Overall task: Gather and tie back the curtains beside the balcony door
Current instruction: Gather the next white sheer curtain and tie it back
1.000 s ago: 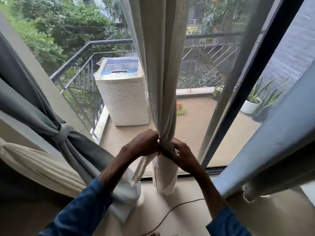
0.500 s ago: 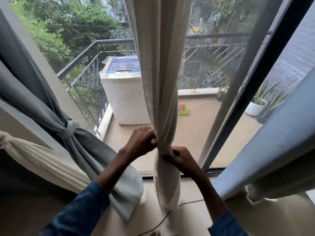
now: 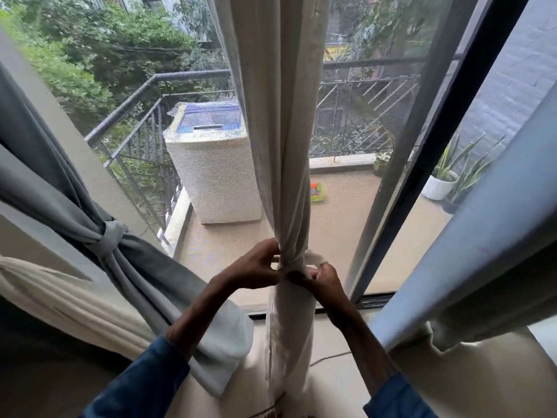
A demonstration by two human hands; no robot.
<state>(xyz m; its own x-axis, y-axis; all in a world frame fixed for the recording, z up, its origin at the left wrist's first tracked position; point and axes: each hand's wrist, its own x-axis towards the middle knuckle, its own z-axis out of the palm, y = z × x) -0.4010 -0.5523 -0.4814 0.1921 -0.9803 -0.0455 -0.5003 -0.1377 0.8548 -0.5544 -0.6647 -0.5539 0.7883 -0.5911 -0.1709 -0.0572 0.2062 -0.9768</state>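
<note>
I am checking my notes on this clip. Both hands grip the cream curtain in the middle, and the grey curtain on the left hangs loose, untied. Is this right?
Not quite. The head view shows the grey curtain on the left tied in a knot, not hanging loose. The rest holds: the left hand and the right hand both grip the cream curtain in the middle.
</note>
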